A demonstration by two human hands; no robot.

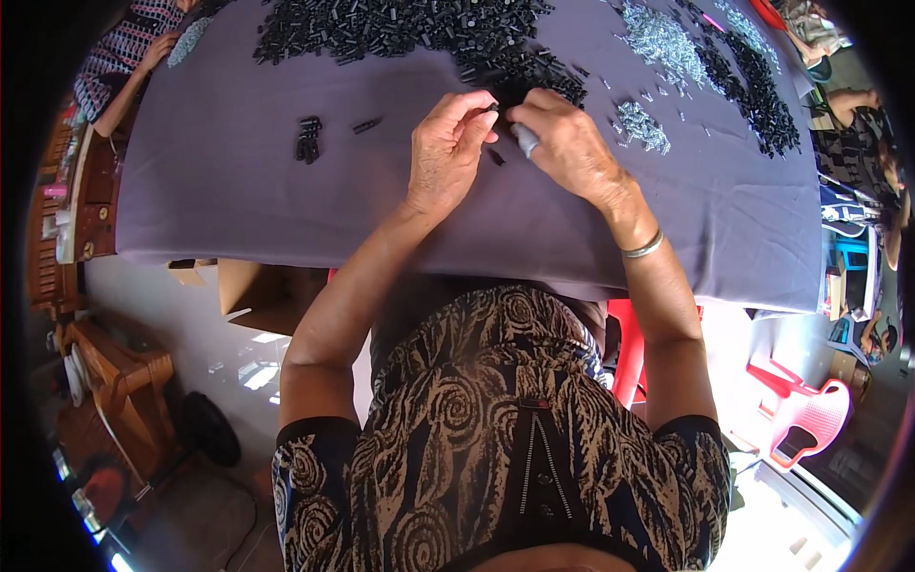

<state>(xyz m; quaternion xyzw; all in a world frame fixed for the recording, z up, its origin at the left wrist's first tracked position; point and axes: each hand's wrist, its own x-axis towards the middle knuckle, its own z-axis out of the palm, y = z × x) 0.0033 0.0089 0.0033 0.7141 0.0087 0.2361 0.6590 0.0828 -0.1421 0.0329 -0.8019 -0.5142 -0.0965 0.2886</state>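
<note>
My left hand (pixel 445 148) pinches a small black piece (pixel 494 107) between thumb and fingertips, above the cloth-covered table. Close by on its right, my right hand (pixel 569 143) is closed with curled fingers; what they hold, if anything, is hidden. Something pale grey (pixel 525 140) covers or sits at one of its fingers, and a metal bangle (pixel 644 245) rings that wrist. A loose black piece (pixel 498 158) lies below and between the hands. Beyond them spreads a large heap of small black cylindrical pieces (pixel 400 29).
Left of my hands lie a small cluster of black pieces (pixel 307 140) and a single one (pixel 366 125). On the right are a small pile of silvery parts (pixel 642 128), a larger silvery pile (pixel 665 43) and more black pieces (pixel 762 100). Another person's hand (pixel 160 50) rests at the far left.
</note>
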